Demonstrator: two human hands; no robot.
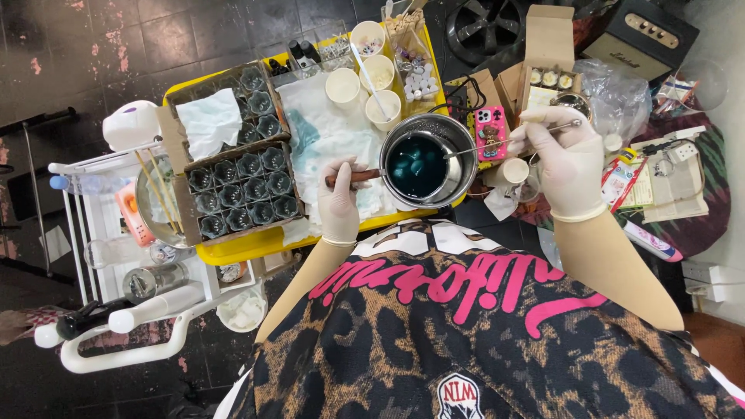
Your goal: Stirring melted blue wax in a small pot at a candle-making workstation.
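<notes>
Your left hand [339,203] grips the wooden handle [353,178] of the steel pot [425,161] of teal liquid, which sits on the yellow tray [256,244]. Your right hand [565,159] pinches a long spoon [512,140] whose bowl rests in the pot.

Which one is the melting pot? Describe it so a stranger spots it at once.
Start at the yellow tray. At its right end sits a round metal pot of dark teal liquid, its wooden handle gripped by the left hand. Unlike the white paper cups behind, it is steel.
</notes>
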